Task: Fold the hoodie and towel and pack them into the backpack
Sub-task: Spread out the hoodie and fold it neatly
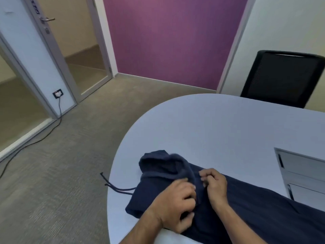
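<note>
A navy hoodie (246,208) lies on the pale table (219,124), stretched from the rounded left end toward the near right corner, where it runs out of view. Its hood (161,164) is bunched up at the left end, close to the table's curved edge, and two dark drawstrings (116,187) trail from it over that edge, their tips hanging past the rim above the carpet. Both hands rest on the cloth just right of the hood. The left hand (175,203) lies knuckles up with its fingers curled inward, the tips pressed into a ridge of fabric; the thumb is tucked beneath, and whether it pinches cloth cannot be told. The right hand (213,184) sits just beside it, across the same ridge, fingers bent and close together, their tips nipping a small fold of the hoodie. The two hands are near each other but do not touch. At the table's right edge a grey panel (302,175) with dark slots is set into the top, well apart from the hands. A black mesh chair (281,78) stands behind the far edge. Neither towel nor backpack is in view.
</note>
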Demonstrator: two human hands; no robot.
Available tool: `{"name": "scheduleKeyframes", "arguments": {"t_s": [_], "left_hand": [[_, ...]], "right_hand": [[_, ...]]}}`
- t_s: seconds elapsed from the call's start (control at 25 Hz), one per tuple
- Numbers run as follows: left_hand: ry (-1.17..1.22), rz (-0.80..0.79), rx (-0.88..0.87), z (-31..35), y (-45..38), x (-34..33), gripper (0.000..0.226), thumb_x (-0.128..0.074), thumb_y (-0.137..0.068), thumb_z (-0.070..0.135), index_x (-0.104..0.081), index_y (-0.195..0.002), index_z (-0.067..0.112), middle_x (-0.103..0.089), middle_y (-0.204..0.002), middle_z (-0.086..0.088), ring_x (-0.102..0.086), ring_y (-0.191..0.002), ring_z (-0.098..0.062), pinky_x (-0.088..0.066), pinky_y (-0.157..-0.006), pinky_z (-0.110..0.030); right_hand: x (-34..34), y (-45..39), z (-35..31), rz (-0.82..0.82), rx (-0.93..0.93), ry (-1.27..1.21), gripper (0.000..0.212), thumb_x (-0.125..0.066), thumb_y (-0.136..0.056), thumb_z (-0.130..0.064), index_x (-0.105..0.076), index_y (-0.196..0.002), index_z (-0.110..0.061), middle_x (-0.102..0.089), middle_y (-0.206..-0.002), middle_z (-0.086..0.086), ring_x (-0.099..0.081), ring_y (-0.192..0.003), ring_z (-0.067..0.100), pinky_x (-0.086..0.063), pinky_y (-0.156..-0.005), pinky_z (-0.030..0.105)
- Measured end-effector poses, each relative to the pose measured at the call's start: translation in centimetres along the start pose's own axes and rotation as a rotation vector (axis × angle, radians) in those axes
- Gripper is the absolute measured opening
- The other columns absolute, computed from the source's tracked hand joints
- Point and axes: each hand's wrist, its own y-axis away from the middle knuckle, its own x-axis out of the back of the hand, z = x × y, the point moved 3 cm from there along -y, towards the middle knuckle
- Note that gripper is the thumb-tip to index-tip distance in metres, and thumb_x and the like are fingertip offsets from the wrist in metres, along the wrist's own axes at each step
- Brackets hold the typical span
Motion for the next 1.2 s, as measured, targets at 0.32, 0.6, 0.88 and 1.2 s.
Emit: {"name": "scheduleKeyframes", "arguments": {"t_s": [0.32, 0.6, 0.88, 1.2], "left_hand": [[-0.27, 0.042, 0.16, 0.5, -2.6, -2.4, 0.054, -0.069, -0.082, 0.051, -0.061, -0.124, 0.018, -0.059, -0.125, -0.002, -0.055, -0.113, -0.022, -0.043, -0.097, -0.049], [-0.225, -0.335, 0.911, -3.6, -1.9, -6.1, 0.117, -0.023, -0.063, 0.103, 0.025, -0.15, 0.042, 0.022, -0.164, 0.004, 0.029, -0.147, -0.018, 0.016, -0.119, -0.055], [-0.445, -0.572, 0.783, -2.8, -2.8, -11.5, 0.141, -0.029, -0.045, 0.11, -0.033, -0.153, 0.02, -0.027, -0.159, -0.018, -0.017, -0.145, -0.052, -0.012, -0.108, -0.077], [-0.493, -0.698, 0.869, -2.9, -3.5, -11.5, 0.142, -0.016, -0.038, 0.112, 0.037, -0.144, 0.034, 0.036, -0.156, -0.01, 0.037, -0.14, -0.045, 0.017, -0.11, -0.07]], "right_hand": [[13.0, 2.9, 3.3, 0.326, 0.158, 0.367, 0.021, -0.047, -0.08, -0.018, -0.067, -0.081, -0.027, -0.068, -0.089, -0.009, -0.058, -0.092, 0.019, -0.046, -0.079, 0.031], [21.7, 5.2, 8.4, 0.169, -0.116, 1.226, 0.078, -0.02, -0.093, -0.069, -0.025, -0.154, -0.021, -0.021, -0.163, 0.012, -0.007, -0.151, 0.029, 0.001, -0.119, 0.052], [23.4, 5.9, 9.3, 0.042, -0.314, 1.203, 0.085, -0.008, -0.089, -0.077, -0.01, -0.157, -0.026, -0.001, -0.166, 0.009, 0.007, -0.152, 0.025, 0.013, -0.117, 0.054], [31.8, 5.9, 7.6, 0.429, -0.469, 0.976, 0.086, -0.072, -0.075, -0.05, -0.037, -0.147, -0.019, -0.035, -0.153, 0.009, -0.028, -0.141, 0.031, -0.029, -0.11, 0.056]]}}
